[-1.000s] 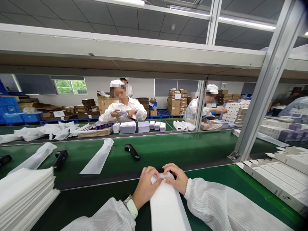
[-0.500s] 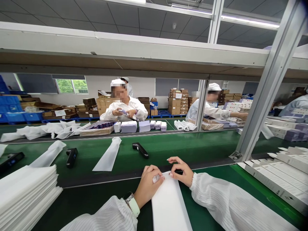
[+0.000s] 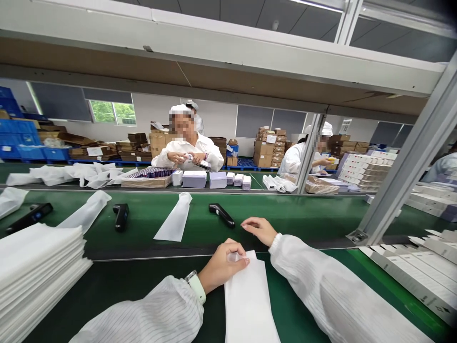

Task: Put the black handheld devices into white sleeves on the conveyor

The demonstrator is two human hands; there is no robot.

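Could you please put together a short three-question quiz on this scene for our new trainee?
1. Multiple choice: What is the left hand gripping?
a) a black handheld device
b) the top end of a white wrapper
c) a white carton

2. True or false: The right hand is gripping the wrapper too.

3. Fill in: In this view, the white stack is on the ____ side and the row of white cartons is on the ____ side.

Key:
1. b
2. False; the right hand is raised beyond the wrapper's top end, apart from it.
3. left; right
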